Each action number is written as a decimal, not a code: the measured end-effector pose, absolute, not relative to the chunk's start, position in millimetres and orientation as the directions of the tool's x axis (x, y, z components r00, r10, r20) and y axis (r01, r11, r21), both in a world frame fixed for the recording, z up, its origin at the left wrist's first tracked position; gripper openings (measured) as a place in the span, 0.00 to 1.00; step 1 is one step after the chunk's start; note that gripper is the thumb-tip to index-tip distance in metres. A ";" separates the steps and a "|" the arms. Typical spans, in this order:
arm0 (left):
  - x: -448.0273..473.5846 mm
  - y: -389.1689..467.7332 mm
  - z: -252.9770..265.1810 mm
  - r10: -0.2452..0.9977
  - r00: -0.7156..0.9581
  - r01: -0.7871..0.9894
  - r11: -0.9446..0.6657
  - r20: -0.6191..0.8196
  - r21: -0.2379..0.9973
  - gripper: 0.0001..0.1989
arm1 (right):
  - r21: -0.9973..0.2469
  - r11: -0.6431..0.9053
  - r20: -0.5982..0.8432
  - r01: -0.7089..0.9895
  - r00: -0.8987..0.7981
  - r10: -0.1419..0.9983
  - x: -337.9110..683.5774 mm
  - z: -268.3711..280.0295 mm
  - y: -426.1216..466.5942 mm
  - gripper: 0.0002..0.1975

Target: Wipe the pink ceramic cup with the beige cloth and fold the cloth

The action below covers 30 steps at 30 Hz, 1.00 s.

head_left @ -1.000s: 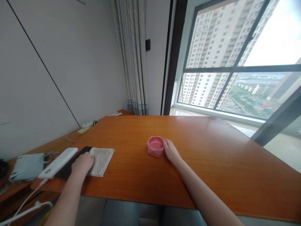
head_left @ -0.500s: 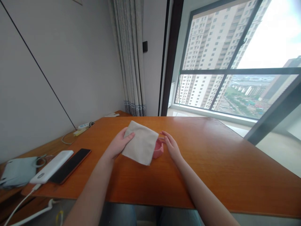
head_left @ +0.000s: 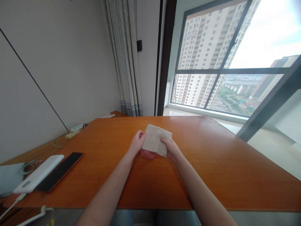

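A folded off-white cloth (head_left: 155,136) is held up slightly tilted over the middle of the wooden table. My left hand (head_left: 138,142) is closed, its fingers pinching the cloth's left edge. On the right side, my right hand (head_left: 172,148) grips the same cloth, with the thumb lying on its upper face and the other fingers behind. Below the cloth, a pink dish (head_left: 148,154) with angular sides stands on the table; most of it is hidden, and only its near side shows.
A black phone (head_left: 60,172) and a white power bank (head_left: 39,174) with a cable lie at the table's left edge. Further left is a pale grey pouch (head_left: 10,179). A power strip (head_left: 78,127) lies by the wall. The wooden tabletop (head_left: 225,169) extends right towards the window.
The cloth has moved right and now covers most of the pink dish. My right hand has left the dish and taken hold of the cloth; my left hand has shifted to its left edge.
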<state>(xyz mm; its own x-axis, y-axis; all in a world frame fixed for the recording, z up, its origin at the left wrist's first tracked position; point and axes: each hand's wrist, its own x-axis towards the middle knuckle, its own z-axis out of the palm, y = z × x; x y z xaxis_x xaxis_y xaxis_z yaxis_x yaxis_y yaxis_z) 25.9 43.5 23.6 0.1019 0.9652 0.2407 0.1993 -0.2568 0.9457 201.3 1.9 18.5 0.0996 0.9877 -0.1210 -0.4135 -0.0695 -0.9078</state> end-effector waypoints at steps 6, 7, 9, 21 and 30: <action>-12.3 58.2 -14.5 0.988 0.014 0.347 -0.151 0.155 0.926 0.13 | -0.768 0.490 0.587 0.413 0.145 0.797 206.9 21.4 -5.1 0.20; -15.1 58.4 -19.2 0.989 0.021 0.363 -0.142 0.144 0.921 0.13 | -0.692 0.511 0.612 0.510 0.040 0.790 204.8 20.4 -7.0 0.22; -16.8 57.1 -25.5 0.992 0.053 0.367 -0.128 0.117 0.921 0.14 | -0.550 0.540 0.560 0.637 -0.198 0.805 197.2 16.5 -9.9 0.24; -10.1 47.5 -23.3 0.970 0.219 0.417 -0.194 0.109 0.888 0.18 | -0.288 0.500 0.353 0.817 -0.395 0.848 166.2 5.7 -20.6 0.10; 3.0 40.8 -28.8 0.973 0.219 0.198 -0.115 0.071 0.973 0.21 | -0.302 0.494 0.396 0.815 -0.364 0.843 171.4 -9.3 -6.0 0.07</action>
